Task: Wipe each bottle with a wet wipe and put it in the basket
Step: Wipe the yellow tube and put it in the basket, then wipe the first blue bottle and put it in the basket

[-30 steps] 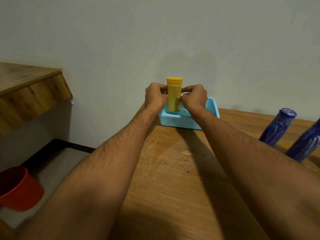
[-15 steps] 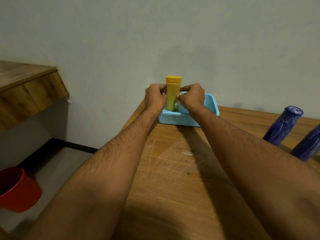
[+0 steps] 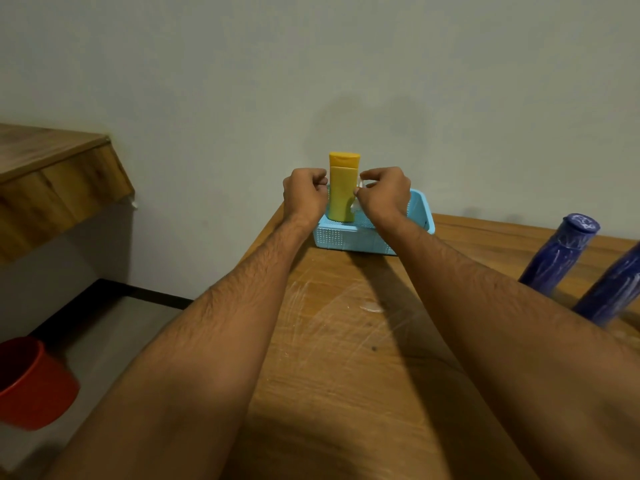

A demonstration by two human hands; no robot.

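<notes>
Yellow bottle stands upright in the blue basket at frame centre, apparently placed. Left hand sits curled beside it, holding nothing visible. Right hand pinches a white wipe, probably kept for the two blue bottles at right.

Red bucket on the floor, left; wooden shelf above it; wooden table.

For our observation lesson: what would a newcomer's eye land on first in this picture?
First the yellow bottle, upright in the light blue basket at the table's far edge, with the left hand and right hand on either side of it. Next, two dark blue bottles on the right, and a red tub down at lower left.
</notes>
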